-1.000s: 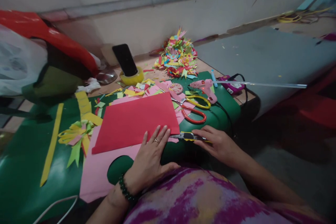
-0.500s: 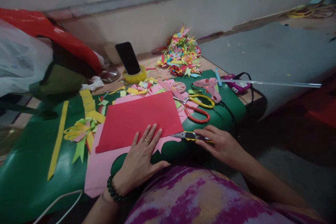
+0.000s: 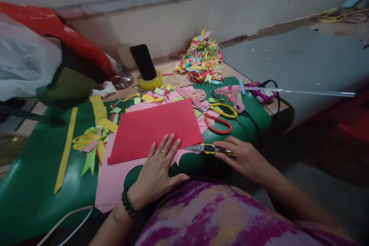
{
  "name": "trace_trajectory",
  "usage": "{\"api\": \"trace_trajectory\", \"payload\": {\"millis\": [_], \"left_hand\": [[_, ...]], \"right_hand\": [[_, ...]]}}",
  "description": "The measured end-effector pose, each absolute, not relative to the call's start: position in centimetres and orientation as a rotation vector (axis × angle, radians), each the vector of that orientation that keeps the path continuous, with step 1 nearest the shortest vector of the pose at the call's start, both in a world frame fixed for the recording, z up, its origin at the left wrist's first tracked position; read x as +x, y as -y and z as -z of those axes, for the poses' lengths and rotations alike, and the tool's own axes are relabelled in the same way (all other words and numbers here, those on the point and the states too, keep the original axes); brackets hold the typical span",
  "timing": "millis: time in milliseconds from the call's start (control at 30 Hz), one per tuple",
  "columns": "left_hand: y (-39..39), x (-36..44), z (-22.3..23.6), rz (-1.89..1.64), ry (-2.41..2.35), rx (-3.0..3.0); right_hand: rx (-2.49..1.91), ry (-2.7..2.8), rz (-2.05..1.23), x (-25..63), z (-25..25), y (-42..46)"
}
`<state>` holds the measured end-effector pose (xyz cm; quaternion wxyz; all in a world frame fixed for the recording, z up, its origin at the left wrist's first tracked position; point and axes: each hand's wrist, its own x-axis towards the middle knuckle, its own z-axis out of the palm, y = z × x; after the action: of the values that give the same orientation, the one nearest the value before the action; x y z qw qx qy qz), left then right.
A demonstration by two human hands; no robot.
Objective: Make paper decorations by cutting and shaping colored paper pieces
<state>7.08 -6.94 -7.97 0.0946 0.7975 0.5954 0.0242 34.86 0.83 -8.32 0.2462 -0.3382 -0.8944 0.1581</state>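
Observation:
Flat on the front edge of a red paper sheet [image 3: 155, 123] lies my left hand [image 3: 161, 165], its fingers stretched out. My right hand [image 3: 242, 157] grips a utility knife [image 3: 211, 148] with a black and yellow handle. The knife's blade reaches left to the sheet's lower right edge; whether it is inside a fold I cannot tell. Beneath the red sheet, pink paper [image 3: 109, 188] with curved cut-outs spreads over the green cover. Scissors [image 3: 220, 117] with one yellow and one red handle lie just beyond my right hand.
A pink glue gun [image 3: 232, 94] with a long clear stick rests at the right. Behind it stands a heap of colourful paper pieces [image 3: 203, 57]. A phone [image 3: 143, 61] leans in a yellow tape roll [image 3: 151, 81]. Yellow strips [image 3: 66, 150] and a paper bow [image 3: 90, 140] lie left.
The knife blade has slid slightly left along the red sheet's front edge. The whole view has shifted a little; my left hand stays flat on the sheet.

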Motion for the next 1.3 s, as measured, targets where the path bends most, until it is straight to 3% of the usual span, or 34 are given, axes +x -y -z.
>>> {"api": "trace_trajectory", "payload": {"millis": [233, 633, 1300], "left_hand": [[6.2, 10.2, 7.2, -0.171, -1.654, 2.317], [7.4, 7.7, 8.1, -0.041, -1.743, 2.406], [9.6, 5.3, 8.0, -0.111, -1.882, 2.403]], "right_hand": [[-1.026, 2.428, -0.417, 36.3, 8.2, -1.0], [-0.922, 2.444, -0.381, 35.6, 9.1, -1.3], [-0.910, 2.472, -0.374, 33.2, 8.8, 0.1]]}}
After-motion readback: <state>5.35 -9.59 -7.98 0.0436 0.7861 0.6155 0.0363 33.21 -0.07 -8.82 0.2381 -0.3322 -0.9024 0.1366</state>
